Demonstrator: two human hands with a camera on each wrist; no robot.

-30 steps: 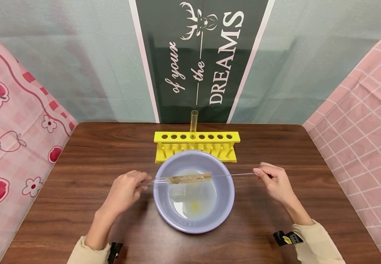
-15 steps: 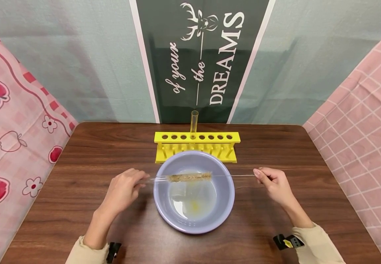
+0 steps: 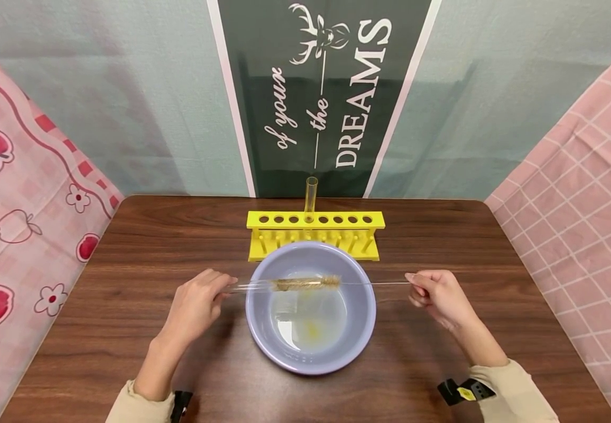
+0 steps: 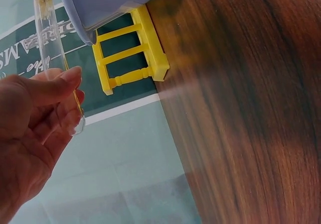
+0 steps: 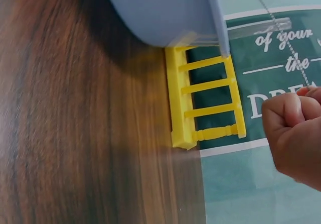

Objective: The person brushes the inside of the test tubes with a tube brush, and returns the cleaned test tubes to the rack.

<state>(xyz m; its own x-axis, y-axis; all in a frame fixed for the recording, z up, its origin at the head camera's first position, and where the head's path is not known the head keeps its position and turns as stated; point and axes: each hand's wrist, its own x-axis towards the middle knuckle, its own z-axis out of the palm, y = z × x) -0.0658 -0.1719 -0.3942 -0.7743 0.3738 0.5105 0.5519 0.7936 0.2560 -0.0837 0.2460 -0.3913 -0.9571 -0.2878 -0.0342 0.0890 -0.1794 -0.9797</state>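
Above a lavender basin [image 3: 311, 367] with cloudy liquid, a clear glass tube [image 3: 255, 286] lies nearly level. My left hand [image 3: 194, 302] pinches its closed end, the rounded tip showing past the fingers in the left wrist view. A brush with tan bristles [image 3: 331, 282] sits mostly inside the tube, some bristles at the mouth. Its thin twisted wire [image 5: 288, 43] runs right to my right hand [image 3: 445, 299], which grips the wire's end between thumb and curled fingers. In the right wrist view, the right hand [image 5: 296, 133] partly hides the wire.
Behind the basin stands a yellow test tube rack [image 3: 255, 220] holding one upright yellowish tube [image 3: 311, 197]. The basin overlaps the rack's front in the head view. Patterned cloths hang behind and at both sides of the brown wooden table [image 3: 379, 388].
My right hand has turned, its fingers now lying differently around the wire. The left hand has shifted slightly left, and the bristles look more pressed inside the tube than half a second ago.
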